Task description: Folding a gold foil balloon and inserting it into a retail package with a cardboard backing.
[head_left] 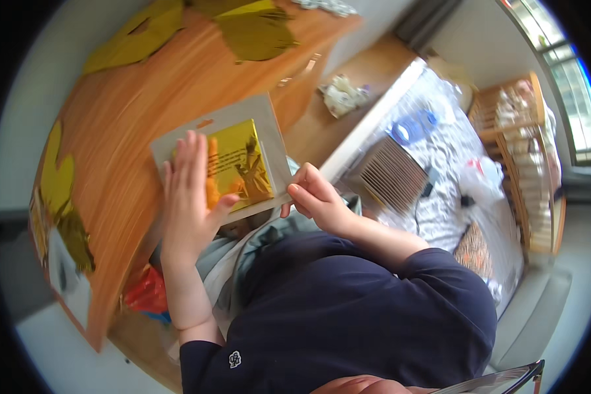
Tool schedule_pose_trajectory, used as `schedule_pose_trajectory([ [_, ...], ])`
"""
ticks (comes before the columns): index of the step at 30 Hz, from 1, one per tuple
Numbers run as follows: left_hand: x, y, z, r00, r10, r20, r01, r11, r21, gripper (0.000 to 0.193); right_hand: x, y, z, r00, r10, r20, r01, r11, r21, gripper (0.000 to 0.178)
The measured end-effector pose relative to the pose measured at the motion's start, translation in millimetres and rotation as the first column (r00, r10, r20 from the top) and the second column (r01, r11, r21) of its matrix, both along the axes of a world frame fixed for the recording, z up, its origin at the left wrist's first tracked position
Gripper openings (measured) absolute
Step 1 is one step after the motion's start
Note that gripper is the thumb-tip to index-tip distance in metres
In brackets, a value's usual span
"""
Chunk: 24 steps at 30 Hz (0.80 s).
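A flat grey-white package [277, 118] with a hang hole lies tilted over the table's near edge. Folded shiny gold foil [259, 172], with dark print on its front, shows inside it. My left hand [189, 180] rests flat against the package's left part, fingers stretched out and thumb spread. At the package's lower right corner, the thumb and bent fingers of my right hand [315, 197] pinch its edge. The fingertips behind the card are partly hidden.
Gold foil pieces lie on the wooden table [138, 105], such as a flat shape [138, 36] at the far edge. Right of me, a plastic-covered bed [433, 98] bears a ribbed box-like object [397, 174] and a blue bottle [410, 128]. A red bag [148, 291] sits below left.
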<state>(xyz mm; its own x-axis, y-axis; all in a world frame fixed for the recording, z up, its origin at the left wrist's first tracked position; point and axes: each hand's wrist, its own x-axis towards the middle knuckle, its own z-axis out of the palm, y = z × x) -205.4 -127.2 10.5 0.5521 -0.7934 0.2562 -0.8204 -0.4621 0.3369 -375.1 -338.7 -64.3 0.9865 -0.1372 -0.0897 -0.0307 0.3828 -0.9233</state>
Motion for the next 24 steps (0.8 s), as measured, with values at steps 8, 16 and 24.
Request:
schedule_pose_trajectory([
  [8,-53,-51,-81,0.994,-0.077,-0.073,-0.012,0.600,-0.800,0.098,-106,-94,24,0.937,-0.324,0.130,0.344,0.921,-0.183,0.004],
  [16,-69,-140,-84,0.382,-0.624,-0.681,-0.100,0.705,-0.702,0.044,-157,-144,42,0.830,-0.531,0.172,0.295,0.156,-0.943,0.039],
  [24,-110,-227,-81,0.513,-0.710,-0.482,0.561,0.703,-0.438,0.025,-174,-153,106,0.925,-0.379,0.021,-0.043,-0.159,-0.986,0.042],
])
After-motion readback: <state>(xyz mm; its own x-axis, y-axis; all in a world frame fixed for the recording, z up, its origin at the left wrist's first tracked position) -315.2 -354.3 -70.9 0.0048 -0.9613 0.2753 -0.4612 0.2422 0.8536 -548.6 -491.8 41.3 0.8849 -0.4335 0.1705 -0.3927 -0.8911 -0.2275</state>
